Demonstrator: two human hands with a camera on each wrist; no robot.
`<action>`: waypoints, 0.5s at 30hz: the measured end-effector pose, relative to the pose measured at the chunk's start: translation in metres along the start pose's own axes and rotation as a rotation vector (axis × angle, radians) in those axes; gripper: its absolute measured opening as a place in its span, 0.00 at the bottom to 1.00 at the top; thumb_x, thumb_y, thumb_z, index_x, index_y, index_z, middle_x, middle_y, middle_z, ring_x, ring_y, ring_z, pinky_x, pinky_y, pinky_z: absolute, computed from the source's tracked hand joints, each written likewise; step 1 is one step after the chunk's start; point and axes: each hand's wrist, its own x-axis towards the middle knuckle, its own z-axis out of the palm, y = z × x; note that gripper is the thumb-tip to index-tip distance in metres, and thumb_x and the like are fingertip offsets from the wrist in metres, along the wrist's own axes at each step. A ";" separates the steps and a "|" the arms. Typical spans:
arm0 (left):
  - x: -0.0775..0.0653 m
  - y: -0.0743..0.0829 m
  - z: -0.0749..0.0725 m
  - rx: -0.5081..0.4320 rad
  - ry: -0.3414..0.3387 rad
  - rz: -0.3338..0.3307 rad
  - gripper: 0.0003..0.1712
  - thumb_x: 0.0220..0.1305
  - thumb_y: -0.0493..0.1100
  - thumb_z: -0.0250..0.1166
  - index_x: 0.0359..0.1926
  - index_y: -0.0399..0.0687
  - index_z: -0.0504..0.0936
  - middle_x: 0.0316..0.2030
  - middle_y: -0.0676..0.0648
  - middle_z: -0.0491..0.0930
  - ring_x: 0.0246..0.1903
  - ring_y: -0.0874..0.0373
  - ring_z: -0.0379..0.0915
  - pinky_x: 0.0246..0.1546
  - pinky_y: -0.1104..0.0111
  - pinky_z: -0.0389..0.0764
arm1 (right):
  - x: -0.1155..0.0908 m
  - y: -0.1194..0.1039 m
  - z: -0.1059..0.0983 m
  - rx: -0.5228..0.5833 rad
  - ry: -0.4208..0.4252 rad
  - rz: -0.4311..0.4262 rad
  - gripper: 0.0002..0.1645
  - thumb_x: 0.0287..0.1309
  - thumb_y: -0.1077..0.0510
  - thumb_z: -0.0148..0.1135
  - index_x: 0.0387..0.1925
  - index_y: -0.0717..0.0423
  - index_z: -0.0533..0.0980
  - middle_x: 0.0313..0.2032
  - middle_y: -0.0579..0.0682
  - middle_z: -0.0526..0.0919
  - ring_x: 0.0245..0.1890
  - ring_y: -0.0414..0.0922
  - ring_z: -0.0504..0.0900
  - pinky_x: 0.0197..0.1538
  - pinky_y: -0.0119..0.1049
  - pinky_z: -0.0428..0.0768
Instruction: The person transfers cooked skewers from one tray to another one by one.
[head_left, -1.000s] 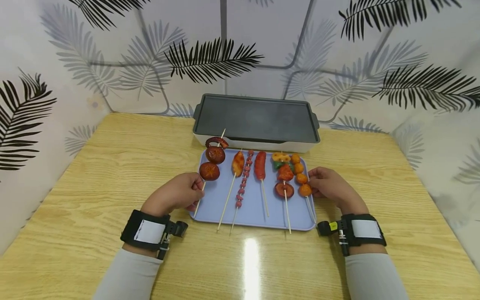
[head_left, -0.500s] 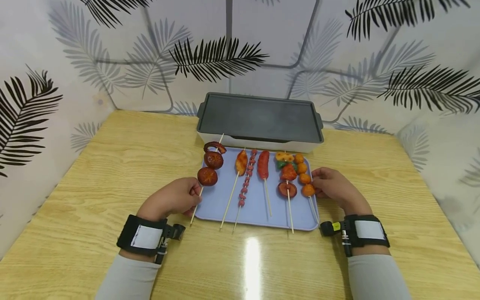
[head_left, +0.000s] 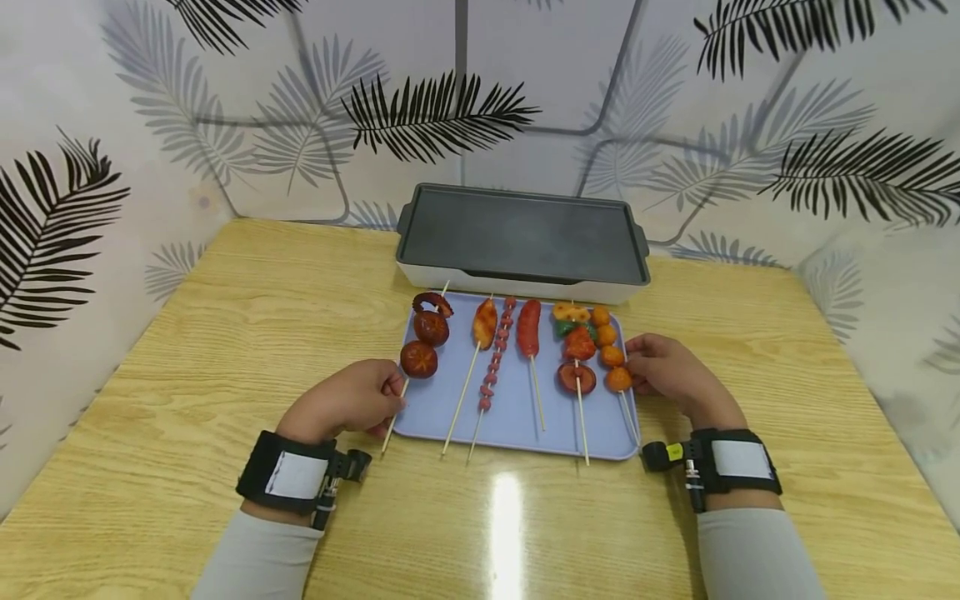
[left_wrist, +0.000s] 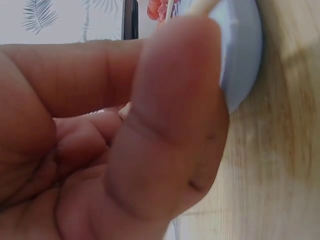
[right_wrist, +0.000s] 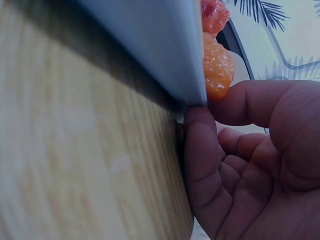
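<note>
In the head view my left hand [head_left: 360,396] pinches the stick of a skewer with two scored mushrooms [head_left: 418,359] and a curled dark red piece, perhaps octopus [head_left: 432,303]. That skewer lies along the left side of a pale lilac tray [head_left: 517,442]. My right hand [head_left: 660,371] grips the tray's right rim, thumb and finger on either side of the wall in the right wrist view. Just inside that rim is a skewer of orange balls [head_left: 612,357]. Thumb and fingers [left_wrist: 170,115] fill the left wrist view and mostly hide the stick.
Between the outer skewers lie a meat piece on a stick [head_left: 484,323], a strip of small pink beads [head_left: 496,362], a red sausage [head_left: 528,327] and a mixed skewer [head_left: 578,342]. Behind the tray stands a dark griddle [head_left: 521,233] on a white base. Sticks overhang the tray's front rim.
My left hand has drawn the mushroom skewer toward me, and its tip has come back from the griddle's edge to the tray's back rim. My right hand stays at the tray's right rim.
</note>
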 end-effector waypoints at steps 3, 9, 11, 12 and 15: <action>0.001 0.000 0.001 0.015 0.004 -0.008 0.04 0.66 0.31 0.58 0.33 0.38 0.73 0.21 0.45 0.73 0.18 0.57 0.73 0.22 0.69 0.72 | 0.000 0.001 -0.001 -0.003 -0.002 0.007 0.22 0.71 0.60 0.48 0.60 0.70 0.65 0.48 0.61 0.75 0.39 0.49 0.76 0.41 0.36 0.80; 0.004 0.002 0.000 0.084 0.013 -0.011 0.06 0.66 0.33 0.58 0.30 0.40 0.75 0.16 0.47 0.75 0.17 0.58 0.72 0.22 0.69 0.70 | 0.000 0.001 -0.001 -0.002 -0.002 0.009 0.22 0.70 0.61 0.49 0.60 0.69 0.66 0.48 0.61 0.75 0.39 0.49 0.76 0.41 0.35 0.80; 0.005 0.004 0.000 0.110 0.010 -0.008 0.07 0.66 0.33 0.58 0.28 0.41 0.75 0.16 0.48 0.74 0.17 0.58 0.71 0.22 0.69 0.68 | 0.000 0.001 -0.001 0.004 -0.002 0.005 0.22 0.70 0.61 0.49 0.60 0.70 0.65 0.47 0.61 0.76 0.38 0.48 0.76 0.41 0.35 0.80; 0.005 0.004 0.000 0.123 0.010 -0.006 0.08 0.65 0.33 0.59 0.28 0.41 0.75 0.15 0.48 0.74 0.17 0.58 0.70 0.22 0.69 0.67 | 0.000 0.001 0.000 0.007 -0.001 0.003 0.22 0.70 0.61 0.49 0.60 0.70 0.65 0.47 0.60 0.76 0.38 0.48 0.76 0.41 0.35 0.80; 0.006 0.005 0.000 0.145 0.016 0.002 0.09 0.65 0.34 0.59 0.26 0.42 0.76 0.15 0.49 0.74 0.17 0.59 0.67 0.21 0.70 0.65 | 0.000 0.001 0.000 0.010 0.001 0.000 0.22 0.70 0.61 0.49 0.60 0.70 0.65 0.46 0.60 0.76 0.37 0.47 0.77 0.40 0.35 0.80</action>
